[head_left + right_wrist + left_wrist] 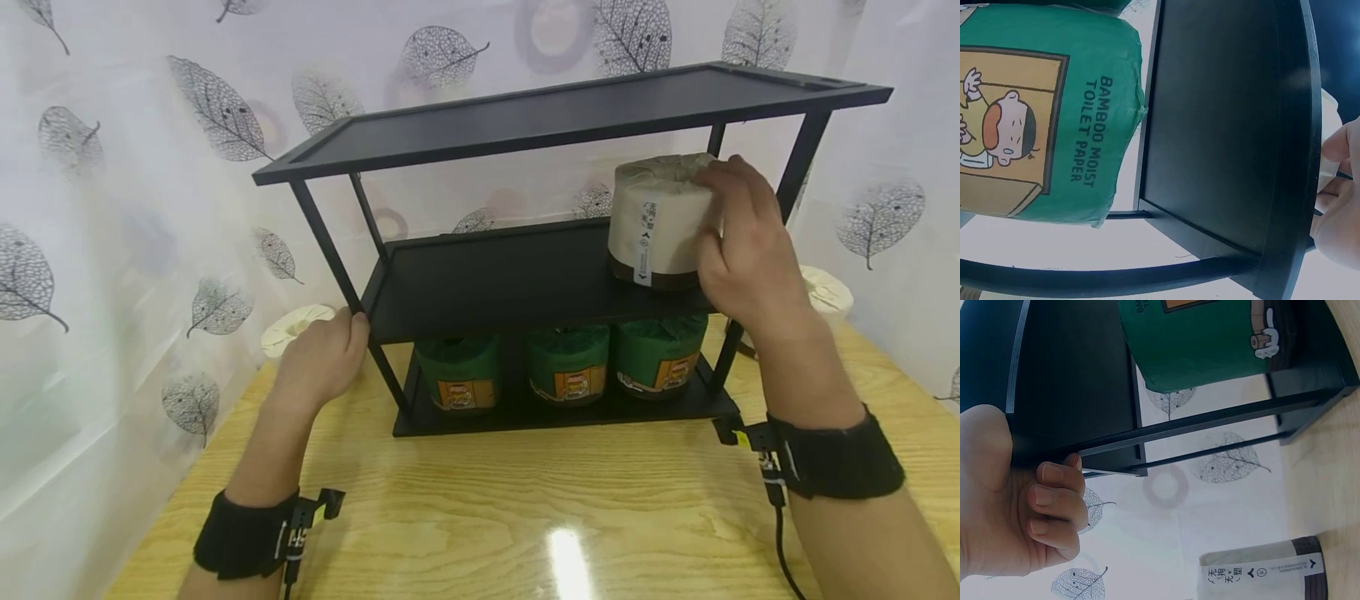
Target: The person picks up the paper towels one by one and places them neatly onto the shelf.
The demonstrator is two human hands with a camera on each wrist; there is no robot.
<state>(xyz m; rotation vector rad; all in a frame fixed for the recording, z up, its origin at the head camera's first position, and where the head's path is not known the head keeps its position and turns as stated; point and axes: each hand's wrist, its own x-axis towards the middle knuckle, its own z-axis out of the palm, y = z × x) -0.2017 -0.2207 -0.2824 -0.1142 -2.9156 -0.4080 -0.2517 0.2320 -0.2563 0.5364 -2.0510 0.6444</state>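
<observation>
A black shelf rack (pixel 480 275) stands on the table. On the right of its middle board is a cream-wrapped toilet paper roll (pixel 663 225) with a brown base band and a white label strip. My right hand (pixel 750 242) grips this roll from its right side, fingers over its top edge; in the right wrist view, the board hides most of the roll. My left hand (pixel 318 358) holds the left end of the middle board beside the post, its fingers (pixel 1054 497) curled under it. Green-wrapped toilet paper rolls (pixel 567 362) stand in a row on the bottom board.
Another cream roll (pixel 296 329) stands left of the rack, partly behind my left hand. One more cream roll (pixel 825 296) is at the right, behind my right forearm. The wood-grain table (pixel 450 500) extends in front, and a leaf-patterned curtain (pixel 150 208) hangs behind.
</observation>
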